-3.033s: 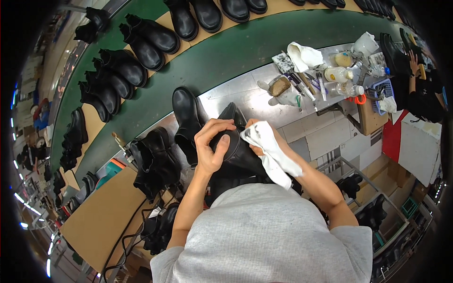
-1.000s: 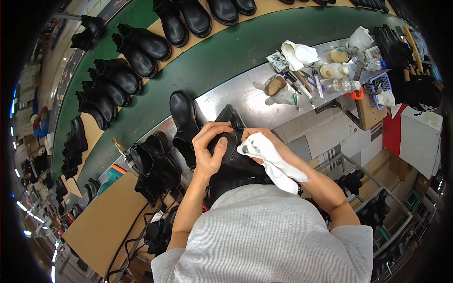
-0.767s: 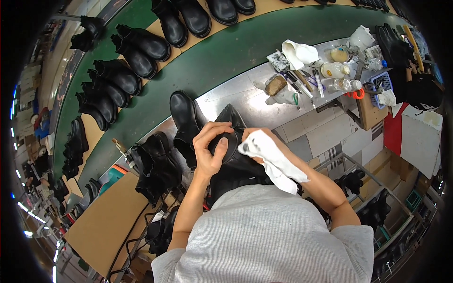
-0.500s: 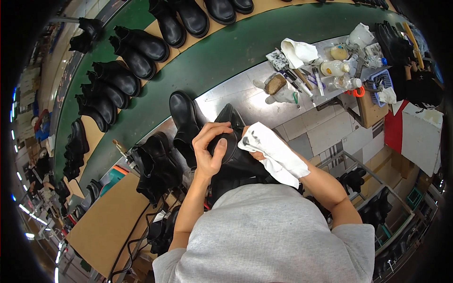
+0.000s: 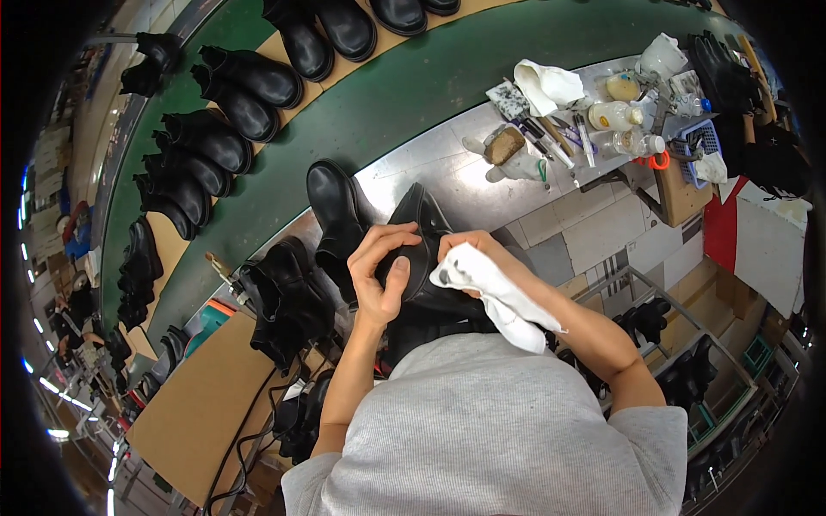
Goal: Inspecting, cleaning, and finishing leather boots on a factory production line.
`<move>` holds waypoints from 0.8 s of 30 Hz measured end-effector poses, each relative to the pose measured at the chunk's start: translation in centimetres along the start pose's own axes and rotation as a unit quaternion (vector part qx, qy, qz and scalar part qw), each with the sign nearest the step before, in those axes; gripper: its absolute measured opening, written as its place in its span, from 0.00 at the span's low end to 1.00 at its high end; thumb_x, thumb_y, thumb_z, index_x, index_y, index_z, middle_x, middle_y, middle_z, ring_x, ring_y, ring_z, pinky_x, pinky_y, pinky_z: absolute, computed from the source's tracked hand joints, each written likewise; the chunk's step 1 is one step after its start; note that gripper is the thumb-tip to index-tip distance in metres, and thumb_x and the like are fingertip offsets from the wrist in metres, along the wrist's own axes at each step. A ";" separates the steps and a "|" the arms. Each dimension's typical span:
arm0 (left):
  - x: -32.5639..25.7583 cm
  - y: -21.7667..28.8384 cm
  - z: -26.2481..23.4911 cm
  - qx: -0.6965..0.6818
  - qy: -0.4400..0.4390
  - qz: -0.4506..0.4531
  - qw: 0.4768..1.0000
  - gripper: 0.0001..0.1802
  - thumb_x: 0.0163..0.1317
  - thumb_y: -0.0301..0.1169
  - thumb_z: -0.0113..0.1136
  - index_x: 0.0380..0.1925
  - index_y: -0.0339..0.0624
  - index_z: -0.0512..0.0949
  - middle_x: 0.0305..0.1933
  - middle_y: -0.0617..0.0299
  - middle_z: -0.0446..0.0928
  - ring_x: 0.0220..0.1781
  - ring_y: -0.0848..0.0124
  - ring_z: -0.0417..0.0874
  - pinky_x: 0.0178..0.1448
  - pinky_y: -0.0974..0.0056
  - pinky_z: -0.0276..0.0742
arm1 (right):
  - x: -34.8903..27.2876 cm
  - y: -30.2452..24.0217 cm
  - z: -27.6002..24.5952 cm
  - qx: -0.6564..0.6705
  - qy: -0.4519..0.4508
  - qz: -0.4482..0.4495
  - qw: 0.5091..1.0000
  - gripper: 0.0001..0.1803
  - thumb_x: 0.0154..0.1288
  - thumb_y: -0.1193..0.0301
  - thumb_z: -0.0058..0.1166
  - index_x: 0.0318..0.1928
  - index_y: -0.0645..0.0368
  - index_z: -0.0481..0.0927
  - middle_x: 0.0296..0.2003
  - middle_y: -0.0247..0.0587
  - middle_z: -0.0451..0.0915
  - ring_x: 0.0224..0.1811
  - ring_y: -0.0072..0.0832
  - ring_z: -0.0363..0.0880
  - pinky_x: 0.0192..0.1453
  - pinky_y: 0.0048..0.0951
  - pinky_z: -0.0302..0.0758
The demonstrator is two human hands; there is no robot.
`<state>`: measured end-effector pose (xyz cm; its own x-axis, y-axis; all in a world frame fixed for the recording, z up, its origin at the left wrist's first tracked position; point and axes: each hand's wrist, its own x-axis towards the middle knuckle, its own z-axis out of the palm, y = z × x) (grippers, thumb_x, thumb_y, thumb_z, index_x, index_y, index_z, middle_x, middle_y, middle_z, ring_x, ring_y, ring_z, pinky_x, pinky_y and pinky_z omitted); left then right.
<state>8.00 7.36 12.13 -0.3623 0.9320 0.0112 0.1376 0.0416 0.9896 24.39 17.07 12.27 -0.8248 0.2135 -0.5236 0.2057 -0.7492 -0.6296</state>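
In front of my body I hold a black leather boot (image 5: 415,209). My left hand (image 5: 381,273) is wrapped round its rounded near end, the thumb on one side and the fingers curled over the other. My right hand (image 5: 465,244) is closed on a white cloth (image 5: 508,301) with dark smudges, close against the boot's right side. Part of the cloth hangs down along my right wrist. Just left of the held boot, another black boot (image 5: 333,199) rests on the metal work surface (image 5: 387,176).
More black boots (image 5: 288,292) stand left of my arm, near a cardboard sheet (image 5: 202,408). Several boots line the green conveyor belt (image 5: 370,112). To the right lie bottles (image 5: 615,116), pens, a brown sponge-like block (image 5: 504,146), a white cloth and a blue basket (image 5: 699,146).
My right hand has shifted slightly along the boot's right side, and more of its fingers show above the cloth. My left hand keeps its hold on the boot.
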 end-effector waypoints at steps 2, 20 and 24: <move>0.0 0.0 0.0 0.003 0.001 -0.005 1.000 0.17 0.50 0.33 0.54 0.32 0.28 0.79 0.39 0.45 0.78 0.42 0.59 0.80 0.50 0.64 0.72 | 0.1 0.6 -0.6 0.105 0.017 0.022 0.994 0.10 0.65 0.68 0.50 0.27 0.57 0.71 0.15 0.27 0.67 0.14 0.13 0.65 0.15 0.16 0.58; -0.1 0.0 -0.1 0.012 0.001 0.006 1.000 0.17 0.50 0.34 0.54 0.32 0.27 0.79 0.39 0.45 0.78 0.42 0.60 0.80 0.50 0.64 0.72 | 0.1 0.9 -0.2 0.060 0.033 0.006 0.998 0.10 0.66 0.68 0.46 0.28 0.57 0.70 0.16 0.26 0.65 0.13 0.13 0.61 0.14 0.18 0.55; 0.2 -0.1 0.1 0.008 -0.005 0.006 1.000 0.17 0.50 0.34 0.54 0.32 0.27 0.79 0.39 0.45 0.78 0.42 0.59 0.80 0.50 0.64 0.72 | 0.3 1.4 -0.2 0.125 0.072 -0.007 0.990 0.12 0.67 0.62 0.48 0.33 0.59 0.71 0.14 0.26 0.65 0.12 0.11 0.60 0.13 0.15 0.53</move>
<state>7.95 7.59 12.07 -0.3512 0.9361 0.0213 0.1563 0.0362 0.9870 24.58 16.17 11.13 -0.7395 0.2988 -0.6032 0.0430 -0.8732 -0.4854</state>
